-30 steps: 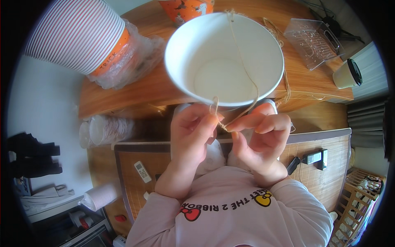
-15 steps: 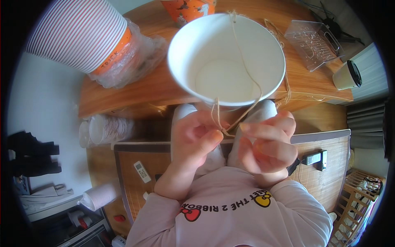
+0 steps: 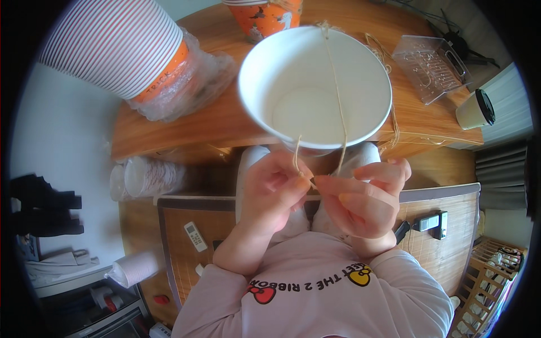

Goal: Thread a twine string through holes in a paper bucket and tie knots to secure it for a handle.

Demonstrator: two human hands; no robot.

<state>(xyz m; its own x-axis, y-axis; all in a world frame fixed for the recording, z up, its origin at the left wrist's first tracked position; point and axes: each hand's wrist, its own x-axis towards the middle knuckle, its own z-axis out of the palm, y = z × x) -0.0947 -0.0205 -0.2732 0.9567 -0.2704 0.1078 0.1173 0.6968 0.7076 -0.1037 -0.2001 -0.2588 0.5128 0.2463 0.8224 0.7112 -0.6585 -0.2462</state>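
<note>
A large white paper bucket (image 3: 307, 107) rests at the near edge of the wooden table, its open mouth tilted toward me. Tan twine (image 3: 338, 84) is tied at its far rim, crosses the mouth and comes down over the near rim. Just below that rim, my left hand (image 3: 279, 186) pinches a small loop of the twine between thumb and forefinger. My right hand (image 3: 363, 194) also has thumb and forefinger closed on the twine, its tips almost touching the left ones. The fingertips partly hide the knot.
A tall stack of orange-and-white paper buckets (image 3: 121, 50) in clear plastic leans at the left. Behind stands an orange patterned bucket (image 3: 265, 19). Right on the table (image 3: 186, 132) are a clear plastic box (image 3: 431, 67) and a lidded cup (image 3: 476, 110). A remote (image 3: 195, 236) lies lower left.
My right hand has moved left, its fingers closing at the knot beside my left fingertips. The twine across the bucket hangs straighter. The whole view has shifted slightly.
</note>
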